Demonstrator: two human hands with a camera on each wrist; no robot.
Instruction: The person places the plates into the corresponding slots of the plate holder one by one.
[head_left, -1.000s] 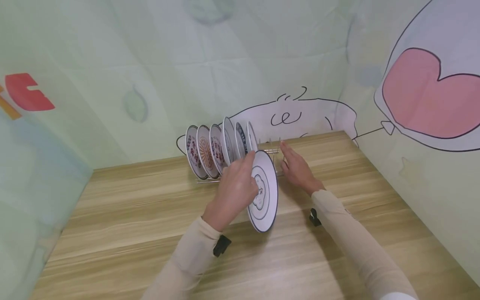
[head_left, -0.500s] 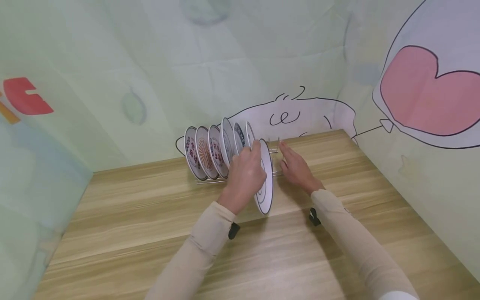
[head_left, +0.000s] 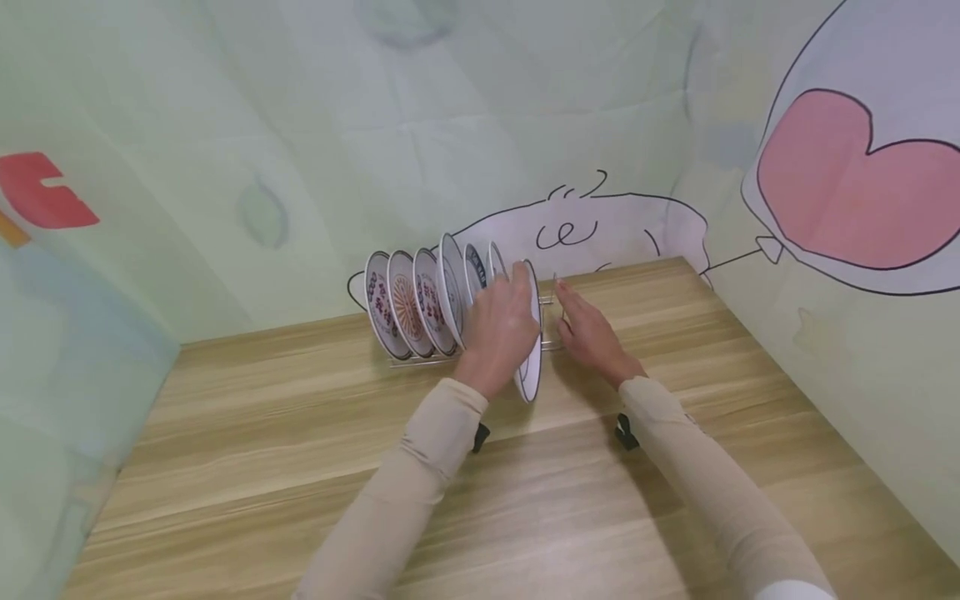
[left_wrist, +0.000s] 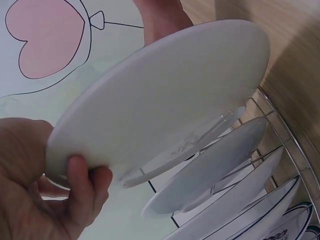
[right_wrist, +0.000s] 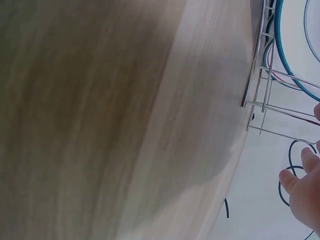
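My left hand grips a white, dark-rimmed plate by its edge, holding it upright above the right part of the wire dish rack. In the left wrist view the pale back of the plate faces the camera, fingers bent over its rim. Several plates stand in a row in the rack, to the left of the held one; my left hand partly covers them. At the rack's right end is my right hand, its fingers fairly straight and fingertips right at the end wires.
The rack stands on a wood-grain table, close to its back edge. Behind it hangs a pale printed cloth, with another cloth panel bearing a heart balloon along the right side.
My left hand has carried the plate forward and slightly right, over the rack, and the plate has turned more edge-on. My right hand has stayed at the rack's end.
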